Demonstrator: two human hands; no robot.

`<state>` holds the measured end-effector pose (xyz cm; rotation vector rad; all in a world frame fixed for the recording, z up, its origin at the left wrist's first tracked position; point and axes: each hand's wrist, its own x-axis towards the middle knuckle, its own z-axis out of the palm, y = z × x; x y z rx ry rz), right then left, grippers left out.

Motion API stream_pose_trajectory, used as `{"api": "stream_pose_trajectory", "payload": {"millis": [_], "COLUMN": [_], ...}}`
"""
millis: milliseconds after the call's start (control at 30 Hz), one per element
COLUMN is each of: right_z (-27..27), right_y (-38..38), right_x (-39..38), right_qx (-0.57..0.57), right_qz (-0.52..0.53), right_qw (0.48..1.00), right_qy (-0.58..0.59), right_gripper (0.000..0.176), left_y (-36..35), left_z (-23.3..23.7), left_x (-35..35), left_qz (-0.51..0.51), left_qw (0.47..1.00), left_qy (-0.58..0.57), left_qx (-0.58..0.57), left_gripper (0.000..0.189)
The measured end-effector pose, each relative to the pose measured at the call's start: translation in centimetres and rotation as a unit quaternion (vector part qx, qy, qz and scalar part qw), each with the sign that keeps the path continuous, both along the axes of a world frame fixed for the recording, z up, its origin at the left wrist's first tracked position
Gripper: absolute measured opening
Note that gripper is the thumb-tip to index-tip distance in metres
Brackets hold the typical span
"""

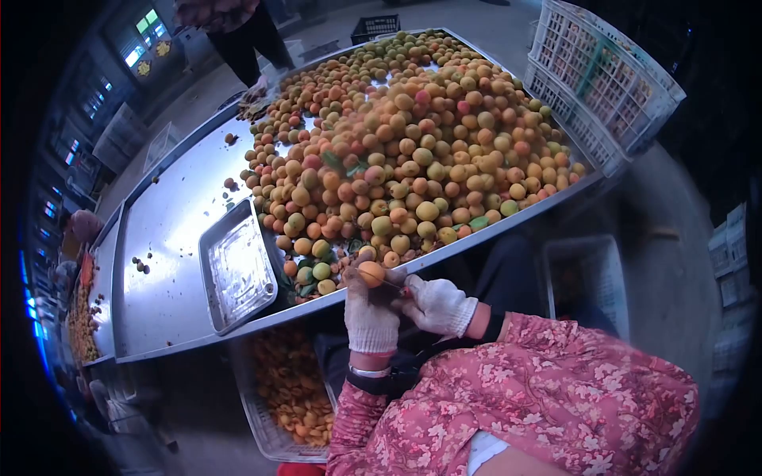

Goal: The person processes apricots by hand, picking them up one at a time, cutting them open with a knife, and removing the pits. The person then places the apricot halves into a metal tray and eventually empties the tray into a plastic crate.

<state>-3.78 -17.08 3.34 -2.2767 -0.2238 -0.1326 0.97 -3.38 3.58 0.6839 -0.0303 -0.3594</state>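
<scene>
My left hand (pixel 371 319), in a white knitted glove with darkened fingertips, is closed around an orange apricot (pixel 371 274) just over the table's near edge. My right hand (pixel 439 305), gloved the same way, grips a small red-handled knife (pixel 407 292). Its thin blade points left at the fruit; whether it touches the skin I cannot make out. Beyond both hands spreads a large heap of apricots (pixel 429 210) in orange, yellow and green, with some leaves among them.
An open metal tray (pixel 238 266) lies on the steel table (pixel 163 214), left of the heap. Below the edge stands a crate of halved apricots (pixel 290 389). Stacked white crates (pixel 603 75) rise at the right corner. A person (pixel 238 40) stands at the far side.
</scene>
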Motion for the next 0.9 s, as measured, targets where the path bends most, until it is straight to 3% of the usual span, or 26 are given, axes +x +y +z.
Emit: {"api": "stream_pose_trajectory", "payload": {"millis": [67, 167, 267, 400, 467, 567, 800, 867, 900], "right_z": [-1.5, -0.9, -0.6, -0.7, -1.4, -1.8, -2.8, -2.8, -3.2], "right_y": [-0.2, -0.1, -0.1, -0.1, -0.1, 0.1, -0.4, -0.4, -0.4], "right_x": [0.2, 0.1, 0.1, 0.3, 0.3, 0.4, 0.4, 0.6, 0.7], "right_qx": [-0.039, -0.023, 0.004, 0.001, 0.013, -0.012, 0.029, -0.016, -0.029], "right_qz": [0.002, 0.006, 0.008, 0.017, 0.016, 0.023, 0.030, 0.017, 0.018], "right_qw": [0.999, 1.000, 1.000, 0.999, 1.000, 1.000, 0.999, 1.000, 0.999], "right_qy": [-0.003, 0.012, 0.009, 0.027, -0.016, 0.006, 0.003, -0.010, -0.023], "right_gripper": [0.037, 0.036, 0.037, 0.039, 0.040, 0.041, 0.041, 0.039, 0.040], "left_y": [0.2, 0.0, -0.6, 0.0, 0.1, -0.2, 0.0, 0.8, 0.7], "left_z": [-0.4, 0.6, 0.9, -0.5, -0.5, 0.6, -0.1, -2.5, -1.5], "left_x": [0.0, -0.3, -0.6, 0.0, 0.2, -0.1, -0.1, 0.8, 0.5], "left_qz": [-0.024, -0.001, 0.032, 0.015, -0.028, -0.026, -0.003, -0.058, -0.034], "left_qw": [0.998, 0.996, 0.999, 0.999, 0.994, 0.988, 0.988, 0.985, 0.988], "left_qy": [0.033, 0.081, 0.016, -0.003, 0.074, 0.109, 0.129, 0.105, 0.114], "left_qx": [-0.050, -0.037, 0.037, 0.028, -0.076, -0.105, -0.081, -0.125, -0.100], "left_gripper": [0.055, 0.051, 0.051, 0.052, 0.052, 0.052, 0.046, 0.052, 0.049]}}
